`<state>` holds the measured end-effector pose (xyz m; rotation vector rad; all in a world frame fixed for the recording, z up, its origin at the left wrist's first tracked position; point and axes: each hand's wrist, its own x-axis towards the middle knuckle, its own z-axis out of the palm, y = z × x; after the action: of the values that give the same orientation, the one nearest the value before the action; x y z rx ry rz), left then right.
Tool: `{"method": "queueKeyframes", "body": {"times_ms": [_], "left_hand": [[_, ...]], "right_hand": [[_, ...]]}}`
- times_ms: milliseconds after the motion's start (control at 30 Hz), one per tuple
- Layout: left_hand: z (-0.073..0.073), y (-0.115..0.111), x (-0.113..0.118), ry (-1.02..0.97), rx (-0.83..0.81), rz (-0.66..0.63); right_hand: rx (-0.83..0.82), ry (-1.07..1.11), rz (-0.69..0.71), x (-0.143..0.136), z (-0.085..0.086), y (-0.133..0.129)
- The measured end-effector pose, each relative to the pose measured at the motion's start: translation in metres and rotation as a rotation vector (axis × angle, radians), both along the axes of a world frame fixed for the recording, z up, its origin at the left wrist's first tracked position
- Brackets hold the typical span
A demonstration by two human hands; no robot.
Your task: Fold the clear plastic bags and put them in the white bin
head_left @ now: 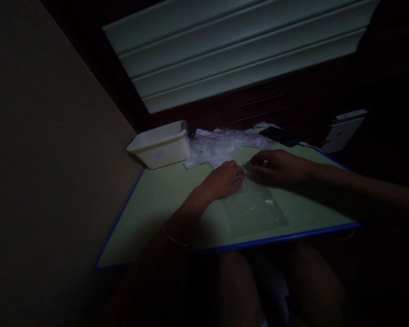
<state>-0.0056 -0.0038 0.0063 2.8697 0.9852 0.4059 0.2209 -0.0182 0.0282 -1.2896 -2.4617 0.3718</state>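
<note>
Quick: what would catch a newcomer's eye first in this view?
Probably the left hand and right hand, close together at the far end of a clear bag on the pale green table. Behind them lies a crumpled heap of clear plastic, with a white tub to its left.

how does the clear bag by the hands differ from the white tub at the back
The clear bag lies flat, while the white tub stands with raised walls. The clear bag is see-through; the white tub is opaque. The left hand is at the clear bag's far end, whereas no hand touches the white tub. Both are on the green table.
</note>
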Motion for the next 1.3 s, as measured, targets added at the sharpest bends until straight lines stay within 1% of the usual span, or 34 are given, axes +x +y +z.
{"method": "queueKeyframes", "body": {"times_ms": [100,167,233,333,400,633,800,900,1100,1200,1300], "left_hand": [[0.000,-0.001,0.000,0.005,0.005,0.006],[0.000,-0.001,0.000,0.011,0.010,0.011],[0.000,-0.002,0.000,0.015,0.003,0.013],[0.001,-0.002,0.000,0.011,-0.018,0.016],[0.001,-0.002,-0.001,0.005,-0.027,0.015],[0.002,-0.001,-0.002,-0.004,-0.033,-0.005],[0.003,-0.003,-0.002,0.000,-0.050,0.009],[0.004,-0.003,-0.002,-0.003,-0.048,0.007],[0.002,-0.001,-0.002,-0.043,-0.046,-0.017],[0.001,0.002,-0.003,-0.101,-0.034,0.014],[-0.001,0.007,-0.005,-0.179,-0.008,0.094]], "right_hand": [[0.014,-0.035,0.069,-0.014,0.001,0.024],[-0.010,-0.044,0.150,-0.021,-0.002,0.033],[-0.053,0.004,0.190,-0.023,-0.007,0.038],[-0.089,0.085,0.174,-0.019,-0.014,0.038],[-0.088,0.091,0.155,-0.014,-0.016,0.036],[-0.073,-0.039,0.105,-0.002,-0.010,0.029],[-0.127,-0.089,0.086,-0.006,-0.011,0.027],[-0.126,-0.085,0.044,-0.011,-0.013,0.026],[-0.152,-0.046,0.050,-0.014,-0.016,0.027],[-0.177,0.013,0.034,-0.013,-0.014,0.027],[-0.179,0.060,0.040,-0.012,-0.012,0.025]]}}
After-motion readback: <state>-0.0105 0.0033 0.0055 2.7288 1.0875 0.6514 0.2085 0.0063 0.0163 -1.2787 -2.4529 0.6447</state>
